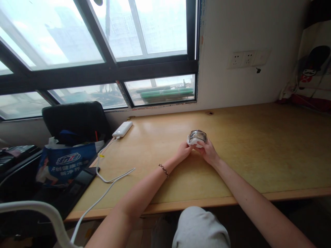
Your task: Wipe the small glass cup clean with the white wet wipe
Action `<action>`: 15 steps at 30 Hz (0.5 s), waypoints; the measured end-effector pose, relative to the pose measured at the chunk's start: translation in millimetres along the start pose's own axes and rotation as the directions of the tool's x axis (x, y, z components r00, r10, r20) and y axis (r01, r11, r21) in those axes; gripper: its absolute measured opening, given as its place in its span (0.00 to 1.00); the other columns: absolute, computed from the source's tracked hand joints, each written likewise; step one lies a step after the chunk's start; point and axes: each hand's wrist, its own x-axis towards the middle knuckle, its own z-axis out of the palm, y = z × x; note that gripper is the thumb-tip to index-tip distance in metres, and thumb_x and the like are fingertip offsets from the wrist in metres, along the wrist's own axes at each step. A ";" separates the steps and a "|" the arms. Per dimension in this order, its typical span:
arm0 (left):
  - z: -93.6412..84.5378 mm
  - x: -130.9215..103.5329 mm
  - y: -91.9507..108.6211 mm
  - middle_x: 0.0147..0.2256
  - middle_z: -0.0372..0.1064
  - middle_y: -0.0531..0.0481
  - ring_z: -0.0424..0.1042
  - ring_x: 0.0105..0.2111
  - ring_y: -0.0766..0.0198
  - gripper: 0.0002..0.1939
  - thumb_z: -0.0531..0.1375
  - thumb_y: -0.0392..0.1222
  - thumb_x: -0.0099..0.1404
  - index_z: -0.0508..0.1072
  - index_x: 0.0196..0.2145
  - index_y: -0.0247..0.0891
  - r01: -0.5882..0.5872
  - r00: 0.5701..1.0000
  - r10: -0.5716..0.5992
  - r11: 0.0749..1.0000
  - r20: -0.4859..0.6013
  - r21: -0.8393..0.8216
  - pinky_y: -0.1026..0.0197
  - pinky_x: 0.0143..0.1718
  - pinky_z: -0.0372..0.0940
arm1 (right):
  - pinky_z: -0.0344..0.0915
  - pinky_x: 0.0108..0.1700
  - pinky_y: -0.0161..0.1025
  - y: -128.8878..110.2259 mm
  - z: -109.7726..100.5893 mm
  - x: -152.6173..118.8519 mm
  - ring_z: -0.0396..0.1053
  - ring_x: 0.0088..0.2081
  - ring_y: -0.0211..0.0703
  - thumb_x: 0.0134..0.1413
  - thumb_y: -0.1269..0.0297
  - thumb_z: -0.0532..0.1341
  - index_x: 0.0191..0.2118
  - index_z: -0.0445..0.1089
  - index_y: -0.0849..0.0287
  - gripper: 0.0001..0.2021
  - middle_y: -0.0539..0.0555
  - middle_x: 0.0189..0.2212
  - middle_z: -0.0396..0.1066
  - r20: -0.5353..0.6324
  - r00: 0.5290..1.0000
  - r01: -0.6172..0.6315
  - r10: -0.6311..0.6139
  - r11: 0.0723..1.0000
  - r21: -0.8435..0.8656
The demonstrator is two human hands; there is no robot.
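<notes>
A small clear glass bowl (198,135) with a faceted, dark-looking rim is held over the middle of the wooden table. Crumpled white tissue (194,142) lies against its near side. My left hand (184,151) grips the bowl and tissue from the lower left, fingers closed. From the right, my right hand (209,152) is wrapped around the bowl, its thumb and fingers pressing on the tissue. The two hands meet below the bowl. Fingertips under it are hidden, and I cannot tell whether the bowl touches the tabletop.
On the wooden table (258,155), a white power bank (122,129) lies at the left edge, its white cable (113,180) trailing forward. A black chair (74,119) and blue bag (67,162) stand left. Wall sockets (241,59) are behind; a white curved tube (38,207) is near left.
</notes>
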 end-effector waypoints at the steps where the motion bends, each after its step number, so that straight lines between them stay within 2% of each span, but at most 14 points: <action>1: -0.8 -0.5 1.5 0.23 0.67 0.50 0.64 0.25 0.66 0.18 0.52 0.51 0.56 0.70 0.28 0.31 0.025 1.000 -0.025 0.999 -0.010 -0.027 0.66 0.27 0.58 | 0.66 0.37 0.40 -0.5 -0.2 0.0 0.66 0.41 0.45 0.39 0.60 0.59 0.44 0.61 0.55 0.21 0.53 0.41 0.68 0.012 1.000 -0.011 0.011 1.000 -0.012; 3: -2.6 -1.4 3.1 0.16 0.63 0.52 0.61 0.18 0.69 0.21 0.50 0.53 0.57 0.68 0.22 0.31 0.097 0.994 -0.100 0.993 -0.053 -0.063 0.67 0.22 0.57 | 0.66 0.35 0.39 -0.3 -1.7 1.2 0.67 0.38 0.44 0.38 0.58 0.61 0.43 0.63 0.55 0.21 0.52 0.39 0.69 -0.003 1.000 -0.014 0.013 0.995 -0.102; 5: -4.2 -1.6 3.0 0.13 0.60 0.54 0.60 0.15 0.70 0.22 0.49 0.54 0.57 0.66 0.19 0.32 0.147 0.980 -0.160 0.984 -0.122 -0.104 0.68 0.19 0.56 | 0.65 0.31 0.36 2.0 -4.5 3.6 0.68 0.33 0.43 0.35 0.57 0.62 0.39 0.66 0.58 0.20 0.52 0.34 0.70 -0.063 0.997 0.016 -0.036 0.957 -0.289; 7: -5.0 -1.5 2.5 0.14 0.62 0.53 0.62 0.15 0.69 0.21 0.50 0.54 0.57 0.66 0.20 0.32 0.170 0.966 -0.195 0.974 -0.168 -0.152 0.68 0.17 0.56 | 0.63 0.28 0.34 6.1 -7.8 5.8 0.67 0.28 0.41 0.31 0.56 0.64 0.32 0.69 0.61 0.18 0.51 0.26 0.70 -0.109 0.987 0.051 -0.120 0.868 -0.493; 9: -4.8 -1.8 2.9 0.15 0.64 0.52 0.64 0.15 0.68 0.19 0.50 0.53 0.56 0.66 0.22 0.32 0.175 0.963 -0.206 0.968 -0.172 -0.182 0.68 0.17 0.57 | 0.61 0.26 0.32 10.0 -11.2 7.3 0.66 0.24 0.39 0.30 0.55 0.64 0.27 0.70 0.62 0.17 0.49 0.21 0.69 -0.145 0.972 0.060 -0.184 0.794 -0.605; 10: -4.5 -2.1 3.4 0.15 0.64 0.52 0.64 0.15 0.68 0.19 0.51 0.52 0.56 0.66 0.23 0.32 0.172 0.965 -0.203 0.967 -0.166 -0.186 0.68 0.17 0.58 | 0.61 0.25 0.32 11.3 -12.8 7.9 0.66 0.24 0.39 0.30 0.54 0.64 0.25 0.70 0.63 0.16 0.49 0.20 0.68 -0.170 0.966 0.052 -0.193 0.793 -0.606; 12: -4.2 -2.6 4.0 0.15 0.64 0.52 0.65 0.15 0.68 0.18 0.50 0.51 0.57 0.66 0.23 0.32 0.154 0.965 -0.187 0.971 -0.182 -0.182 0.68 0.17 0.58 | 0.62 0.26 0.32 12.3 -15.8 9.2 0.67 0.25 0.39 0.33 0.54 0.63 0.24 0.71 0.63 0.16 0.50 0.20 0.70 -0.243 0.956 0.025 -0.166 0.867 -0.497; 15: -8.0 -1.7 1.2 0.14 0.63 0.54 0.64 0.14 0.69 0.16 0.50 0.48 0.57 0.66 0.23 0.33 0.136 0.941 -0.168 0.983 -0.295 -0.125 0.69 0.16 0.56 | 0.65 0.28 0.34 10.3 -19.7 11.7 0.69 0.28 0.42 0.36 0.54 0.62 0.27 0.71 0.64 0.16 0.54 0.25 0.72 -0.317 0.948 -0.019 -0.030 0.988 -0.152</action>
